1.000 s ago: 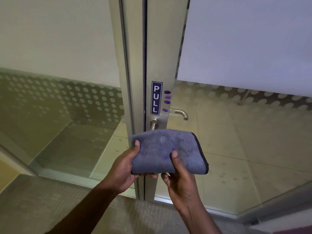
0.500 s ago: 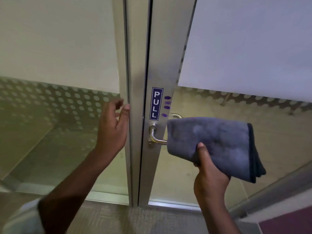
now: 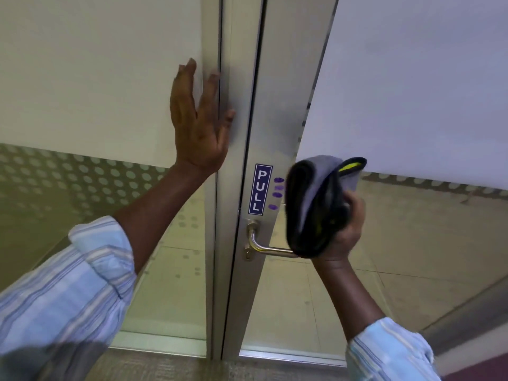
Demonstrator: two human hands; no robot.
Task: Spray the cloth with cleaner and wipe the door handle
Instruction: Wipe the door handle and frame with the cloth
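Head view: left hand [image 3: 199,125] lies flat and spread against the door frame [image 3: 233,78]. Right hand [image 3: 345,232] grips the folded cloth [image 3: 310,210], which touches the handle's [image 3: 270,250] outer end.

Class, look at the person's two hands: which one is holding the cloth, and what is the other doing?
The right hand grips the folded grey cloth at the door handle. The left hand holds nothing; it lies flat and open against the door frame.
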